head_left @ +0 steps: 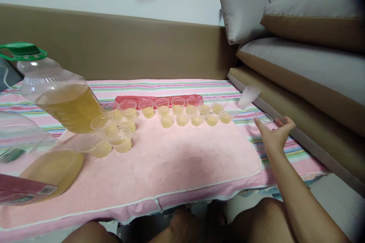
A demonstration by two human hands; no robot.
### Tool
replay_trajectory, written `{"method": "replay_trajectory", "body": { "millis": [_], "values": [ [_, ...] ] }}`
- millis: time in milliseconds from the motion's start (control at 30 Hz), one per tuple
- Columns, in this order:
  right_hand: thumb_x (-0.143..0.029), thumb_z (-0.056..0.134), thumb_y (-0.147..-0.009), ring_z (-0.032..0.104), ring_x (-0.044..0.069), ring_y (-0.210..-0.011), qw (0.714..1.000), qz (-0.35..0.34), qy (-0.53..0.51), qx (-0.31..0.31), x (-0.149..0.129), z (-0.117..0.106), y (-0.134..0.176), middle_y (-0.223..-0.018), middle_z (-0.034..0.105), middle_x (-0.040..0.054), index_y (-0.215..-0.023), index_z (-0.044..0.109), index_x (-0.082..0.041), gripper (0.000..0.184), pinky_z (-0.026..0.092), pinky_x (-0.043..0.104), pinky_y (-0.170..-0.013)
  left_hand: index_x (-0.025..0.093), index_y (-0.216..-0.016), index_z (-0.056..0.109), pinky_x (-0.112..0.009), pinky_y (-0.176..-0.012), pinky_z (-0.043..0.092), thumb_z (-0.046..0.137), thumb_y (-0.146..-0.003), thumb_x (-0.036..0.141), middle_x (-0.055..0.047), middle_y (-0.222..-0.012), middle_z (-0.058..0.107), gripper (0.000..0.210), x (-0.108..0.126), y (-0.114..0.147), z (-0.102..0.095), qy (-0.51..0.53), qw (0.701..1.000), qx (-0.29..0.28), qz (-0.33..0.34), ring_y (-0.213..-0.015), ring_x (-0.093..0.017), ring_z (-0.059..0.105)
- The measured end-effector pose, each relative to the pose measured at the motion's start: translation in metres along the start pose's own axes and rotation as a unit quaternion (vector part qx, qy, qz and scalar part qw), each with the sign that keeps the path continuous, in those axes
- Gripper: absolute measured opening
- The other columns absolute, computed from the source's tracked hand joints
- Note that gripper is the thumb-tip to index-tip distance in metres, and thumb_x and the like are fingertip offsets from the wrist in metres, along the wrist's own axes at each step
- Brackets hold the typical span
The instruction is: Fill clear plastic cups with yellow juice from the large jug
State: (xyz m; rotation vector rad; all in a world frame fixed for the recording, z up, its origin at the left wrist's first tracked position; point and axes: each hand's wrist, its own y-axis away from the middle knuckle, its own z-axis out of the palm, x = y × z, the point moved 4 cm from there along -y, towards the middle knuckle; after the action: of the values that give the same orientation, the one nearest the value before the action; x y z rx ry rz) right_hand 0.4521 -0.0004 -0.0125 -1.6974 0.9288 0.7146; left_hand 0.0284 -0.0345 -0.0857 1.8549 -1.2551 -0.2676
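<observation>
On the right side of the striped cloth, my right hand (276,134) has its thumb and fingers around a clear plastic cup (264,118). Just beyond it, a stack of frosted plastic cups (248,97) leans to one side. My left hand (184,224) is low between my knees, in shadow, and its fingers are hard to make out. Several small clear cups with pale yellow liquid, one of them a cup (148,111) in the back row, stand in rows. More liquid-filled cups, such as a larger-looking cup (121,140), cluster at the left.
A large green-capped jug (68,102) of yellow liquid tilts at the left. A second clear jug (54,171) with a red label is nearer me. Behind the cups lies a red plastic packet (131,100). Grey-brown cushions (302,60) are stacked along the right edge.
</observation>
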Motion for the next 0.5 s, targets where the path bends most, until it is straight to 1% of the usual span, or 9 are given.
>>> {"method": "replay_trajectory", "body": {
  "millis": [67, 133, 200, 300, 400, 500],
  "values": [
    [-0.048, 0.095, -0.053, 0.057, 0.034, -0.131, 1.0, 0.002, -0.01, -0.005, -0.001, 0.001, 0.001, -0.142, 0.055, 0.0236, -0.129, 0.032, -0.025, 0.101, 0.047, 0.051, -0.11, 0.008, -0.129, 0.074, -0.058, -0.114, 0.054, 0.065, -0.104, 0.017, -0.019, -0.133, 0.075, 0.028, 0.001, -0.001, 0.0, -0.001, 1.0, -0.004, 0.001, -0.134, -0.036, 0.066],
    [-0.044, 0.096, -0.055, 0.057, 0.034, -0.133, 1.0, 0.006, -0.02, -0.009, -0.002, 0.002, 0.001, -0.142, 0.055, 0.0233, -0.129, 0.032, -0.026, 0.1, 0.047, 0.051, -0.109, 0.009, -0.131, 0.073, -0.057, -0.114, 0.054, 0.064, -0.104, 0.017, -0.02, -0.131, 0.076, 0.03, 0.001, -0.002, 0.0, 0.0, 1.0, -0.005, 0.002, -0.134, -0.036, 0.066],
    [-0.044, 0.097, -0.056, 0.058, 0.034, -0.132, 0.999, 0.015, -0.028, -0.011, -0.003, 0.003, 0.001, -0.14, 0.057, 0.0231, -0.127, 0.031, -0.027, 0.098, 0.047, 0.051, -0.108, 0.011, -0.135, 0.072, -0.056, -0.11, 0.057, 0.061, -0.106, 0.017, -0.02, -0.129, 0.076, 0.032, 0.002, -0.003, 0.001, 0.005, 1.0, -0.002, 0.003, -0.133, -0.036, 0.068],
    [-0.049, 0.099, -0.056, 0.059, 0.035, -0.13, 0.999, 0.028, -0.036, -0.01, -0.005, 0.002, 0.001, -0.137, 0.059, 0.0224, -0.125, 0.03, -0.027, 0.1, 0.047, 0.051, -0.106, 0.011, -0.132, 0.073, -0.056, -0.106, 0.059, 0.058, -0.109, 0.021, -0.019, -0.13, 0.076, 0.03, 0.001, -0.005, 0.004, 0.014, 1.0, 0.006, 0.006, -0.133, -0.036, 0.067],
    [-0.05, 0.099, -0.056, 0.06, 0.034, -0.128, 0.999, 0.028, -0.04, -0.009, -0.007, -0.001, 0.0, -0.133, 0.061, 0.0196, -0.123, 0.029, -0.028, 0.099, 0.047, 0.05, -0.106, 0.013, -0.128, 0.076, -0.057, -0.108, 0.057, 0.061, -0.108, 0.025, -0.018, -0.128, 0.077, 0.028, -0.003, -0.014, 0.014, 0.019, 1.0, 0.015, 0.003, -0.132, -0.036, 0.067],
    [-0.044, 0.096, -0.059, 0.061, 0.034, -0.127, 0.999, 0.025, -0.042, -0.003, -0.01, -0.003, 0.001, -0.128, 0.062, 0.0168, -0.121, 0.029, -0.028, 0.092, 0.046, 0.05, -0.106, 0.014, -0.123, 0.077, -0.06, -0.106, 0.058, 0.067, -0.104, 0.024, -0.017, -0.122, 0.079, 0.024, -0.008, -0.027, 0.029, 0.025, 0.999, 0.031, 0.009, -0.128, -0.037, 0.069]
  ]
}}
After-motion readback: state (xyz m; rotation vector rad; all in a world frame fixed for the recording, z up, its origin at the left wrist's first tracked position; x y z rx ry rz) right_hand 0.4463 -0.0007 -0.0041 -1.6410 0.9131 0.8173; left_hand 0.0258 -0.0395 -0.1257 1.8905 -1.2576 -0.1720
